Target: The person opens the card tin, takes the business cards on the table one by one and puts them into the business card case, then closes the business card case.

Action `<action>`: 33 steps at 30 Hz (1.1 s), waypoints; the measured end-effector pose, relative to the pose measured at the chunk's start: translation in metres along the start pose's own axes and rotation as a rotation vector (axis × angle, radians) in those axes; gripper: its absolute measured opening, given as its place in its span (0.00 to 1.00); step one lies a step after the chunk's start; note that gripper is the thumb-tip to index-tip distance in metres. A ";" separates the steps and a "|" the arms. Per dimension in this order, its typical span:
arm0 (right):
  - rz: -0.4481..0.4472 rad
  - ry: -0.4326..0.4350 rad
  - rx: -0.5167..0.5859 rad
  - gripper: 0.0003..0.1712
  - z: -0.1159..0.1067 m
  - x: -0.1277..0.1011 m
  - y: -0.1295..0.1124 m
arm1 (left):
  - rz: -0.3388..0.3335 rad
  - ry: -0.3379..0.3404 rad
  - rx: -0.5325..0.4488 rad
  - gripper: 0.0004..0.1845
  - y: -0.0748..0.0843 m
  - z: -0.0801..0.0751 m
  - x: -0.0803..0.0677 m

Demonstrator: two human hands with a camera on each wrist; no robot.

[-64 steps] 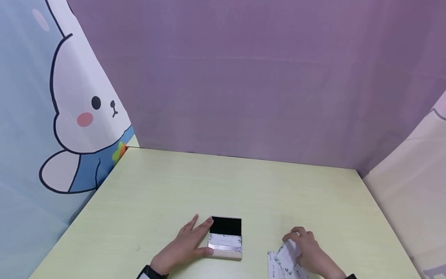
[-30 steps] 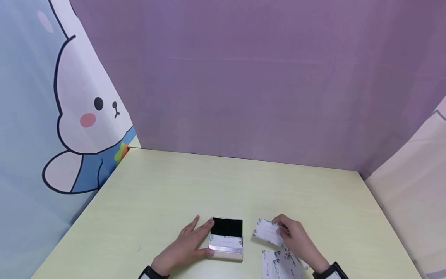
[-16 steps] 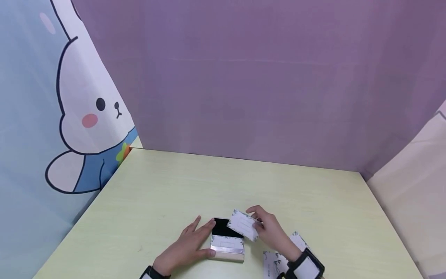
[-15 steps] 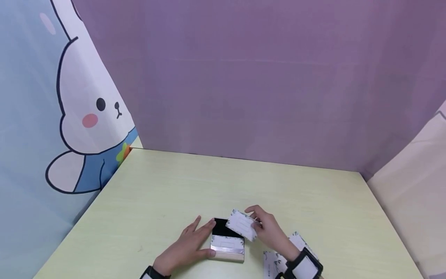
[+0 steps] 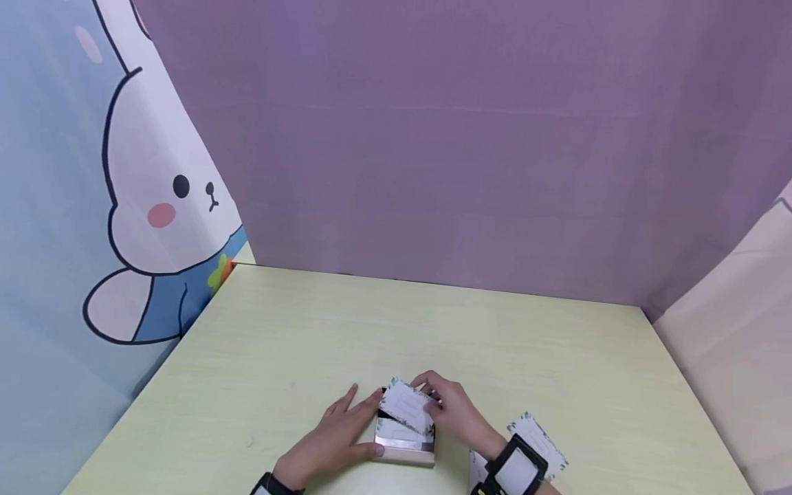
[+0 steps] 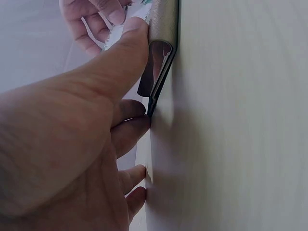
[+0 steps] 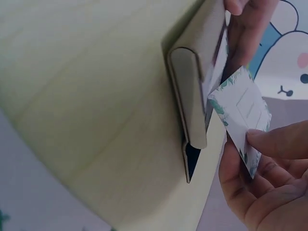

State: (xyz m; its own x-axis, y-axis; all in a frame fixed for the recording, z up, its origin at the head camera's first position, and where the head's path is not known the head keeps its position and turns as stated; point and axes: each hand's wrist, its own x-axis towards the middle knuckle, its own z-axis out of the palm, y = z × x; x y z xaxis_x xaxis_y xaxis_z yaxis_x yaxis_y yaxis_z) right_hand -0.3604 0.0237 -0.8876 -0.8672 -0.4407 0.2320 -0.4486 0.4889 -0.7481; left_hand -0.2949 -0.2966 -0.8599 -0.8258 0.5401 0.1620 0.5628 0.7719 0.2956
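A business card case point(image 5: 403, 456) lies flipped up on the table, beige at the front, with a white card under its shiny flap. Spread along its left edge is my left hand point(image 5: 337, 430), the thumb on the front corner and fingertips at the far corner. My right hand point(image 5: 458, 416) pinches a white card point(image 5: 405, 405) with a green leaf border between thumb and fingers. That card is tilted and covers most of the case's black interior in the head view. In the right wrist view the card point(image 7: 243, 108) stands just off the case point(image 7: 190, 96).
Right of the case, a leaf-bordered card point(image 5: 537, 443) lies on the pale table point(image 5: 433, 323). Another card point(image 5: 477, 471) shows partly beside my right wrist, which hides the rest. A purple cloth point(image 5: 433, 137) hangs behind the table's far edge.
My right hand has picked a card from those at the right and carried it left until it lies over the open case. My left hand has stayed at the case's left edge.
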 end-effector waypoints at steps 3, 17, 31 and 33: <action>-0.012 -0.027 -0.043 0.36 0.001 0.002 -0.003 | 0.003 -0.001 0.006 0.54 -0.005 0.003 0.002; -0.020 -0.135 -0.111 0.38 0.008 0.000 -0.001 | -0.007 -0.040 0.005 0.52 0.028 -0.046 0.001; -0.050 -0.166 -0.163 0.35 0.010 -0.005 -0.010 | -0.013 -0.045 0.004 0.54 0.004 -0.010 0.001; -0.050 -0.167 -0.182 0.35 0.007 -0.008 -0.016 | -0.019 -0.041 0.002 0.54 -0.004 0.002 0.001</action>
State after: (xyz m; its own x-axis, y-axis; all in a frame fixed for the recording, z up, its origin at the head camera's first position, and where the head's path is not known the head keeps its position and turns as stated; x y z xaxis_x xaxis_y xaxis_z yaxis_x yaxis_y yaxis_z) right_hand -0.3450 0.0139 -0.8812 -0.8021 -0.5784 0.1486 -0.5345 0.5843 -0.6107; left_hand -0.2982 -0.2985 -0.8628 -0.8342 0.5389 0.1172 0.5473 0.7827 0.2965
